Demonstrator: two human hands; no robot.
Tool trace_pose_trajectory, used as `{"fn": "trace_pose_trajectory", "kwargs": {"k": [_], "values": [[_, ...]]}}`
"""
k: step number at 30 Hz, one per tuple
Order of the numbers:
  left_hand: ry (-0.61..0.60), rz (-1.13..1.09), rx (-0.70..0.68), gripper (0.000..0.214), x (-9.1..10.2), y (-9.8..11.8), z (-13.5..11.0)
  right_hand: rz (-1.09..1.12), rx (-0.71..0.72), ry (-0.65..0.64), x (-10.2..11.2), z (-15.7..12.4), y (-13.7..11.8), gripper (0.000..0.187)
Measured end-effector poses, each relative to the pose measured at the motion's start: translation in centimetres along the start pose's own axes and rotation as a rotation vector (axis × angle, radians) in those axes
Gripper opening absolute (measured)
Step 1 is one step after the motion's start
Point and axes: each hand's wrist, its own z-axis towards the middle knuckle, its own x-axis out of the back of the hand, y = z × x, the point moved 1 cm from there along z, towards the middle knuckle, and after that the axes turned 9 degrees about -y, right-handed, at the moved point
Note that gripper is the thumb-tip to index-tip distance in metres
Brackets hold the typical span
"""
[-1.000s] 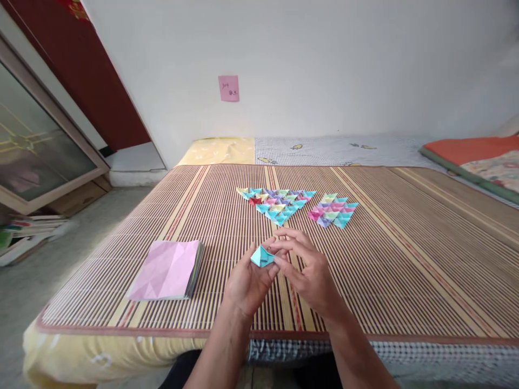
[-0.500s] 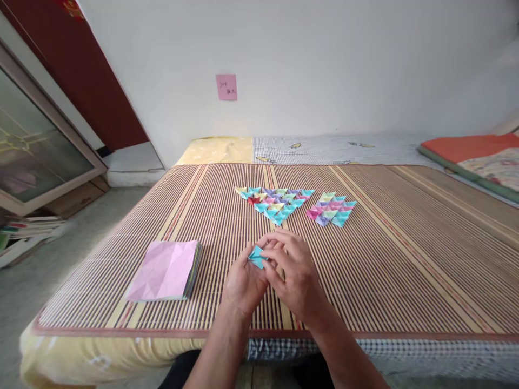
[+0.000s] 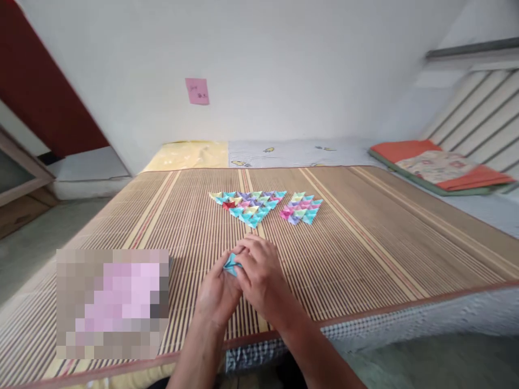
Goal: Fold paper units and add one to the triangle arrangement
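A small folded piece of light-blue paper [image 3: 231, 263] sits between my two hands, above the near middle of the mat. My left hand [image 3: 214, 294] cradles it, the thumb at its left edge. From the right, my right hand [image 3: 259, 273] closes over it with bent fingers, the fingertips pressing on the paper and partly hiding it. Beyond my hands lies a larger cluster of multicoloured folded-paper pieces [image 3: 253, 206] in a roughly triangular layout. To its right stands a smaller cluster of similar pieces [image 3: 302, 207].
A pixelated pink patch [image 3: 130, 292] covers the paper stack at the left. The striped mat [image 3: 348, 254] lies over the bed. Folded orange-and-floral bedding [image 3: 438, 165] rests at the far right, near a slatted frame [image 3: 486, 113]. A pink note [image 3: 197, 91] is on the wall.
The view has turned right, so everything appears shifted left. My right fingers have closed in further over the blue paper, which stays in my hands. Both clusters look unchanged.
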Motion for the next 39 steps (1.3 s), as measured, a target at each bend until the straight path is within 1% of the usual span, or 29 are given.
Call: {"fn": "trace_pose_trajectory", "kwargs": {"k": [3, 6, 9, 11, 14, 15, 17, 19, 20, 23, 26, 28, 31, 35, 37, 39], "values": [[0.010, 0.041, -0.013, 0.046, 0.3, 0.2, 0.3, -0.071, -0.036, -0.003, 0.1, 0.1, -0.1, 0.016], [-0.006, 0.078, -0.008, 0.045, 0.7, 0.2, 0.6, -0.121, -0.059, -0.031, -0.1, 0.2, -0.1, 0.013], [-0.008, 0.083, -0.023, 0.044, 0.9, 0.1, 0.7, -0.095, -0.067, -0.040, -0.5, 0.2, 0.0, 0.016], [-0.003, 0.078, -0.035, 0.043, 1.0, 0.1, 0.7, -0.059, -0.064, -0.012, -0.6, 0.2, 0.1, 0.017], [0.016, 0.112, -0.050, 0.042, 1.3, -0.1, 1.1, -0.002, -0.067, 0.014, 0.0, 0.2, 1.2, 0.017], [0.045, 0.135, -0.057, 0.043, 1.6, -0.1, 1.3, 0.012, -0.080, 0.011, 0.5, 0.2, 2.0, 0.018], [0.141, 0.181, -0.067, 0.047, 2.3, -0.2, 1.7, 0.013, -0.137, 0.021, 1.8, -0.1, 4.5, 0.021], [0.243, 0.207, -0.070, 0.049, 3.0, -0.2, 2.1, -0.047, -0.285, 0.019, 3.3, -0.6, 8.1, 0.022], [0.280, 0.214, -0.072, 0.048, 3.3, -0.2, 2.3, -0.073, -0.336, 0.024, 4.1, -0.9, 10.2, 0.021], [0.327, 0.232, -0.081, 0.046, 3.7, -0.4, 2.5, -0.144, -0.456, 0.036, 5.8, -1.9, 16.4, 0.021], [0.325, 0.261, -0.079, 0.042, 3.7, -0.7, 2.7, -0.199, -0.537, 0.008, 6.3, -2.5, 20.9, 0.024], [0.324, 0.272, -0.081, 0.041, 3.7, -0.9, 2.7, -0.230, -0.567, -0.014, 6.2, -2.6, 22.7, 0.022], [0.321, 0.276, -0.091, 0.040, 3.7, -1.0, 2.8, -0.270, -0.592, -0.044, 5.7, -2.6, 24.3, 0.019], [0.311, 0.302, -0.098, 0.039, 3.8, -0.9, 2.8, -0.302, -0.623, -0.102, 4.8, -2.7, 25.7, 0.003], [0.310, 0.312, -0.102, 0.039, 3.9, -0.9, 2.8, -0.312, -0.639, -0.127, 4.4, -2.8, 26.2, 0.012], [0.313, 0.308, -0.102, 0.040, 4.0, -0.9, 2.8, -0.324, -0.654, -0.137, 4.1, -2.9, 26.5, 0.016]]}}
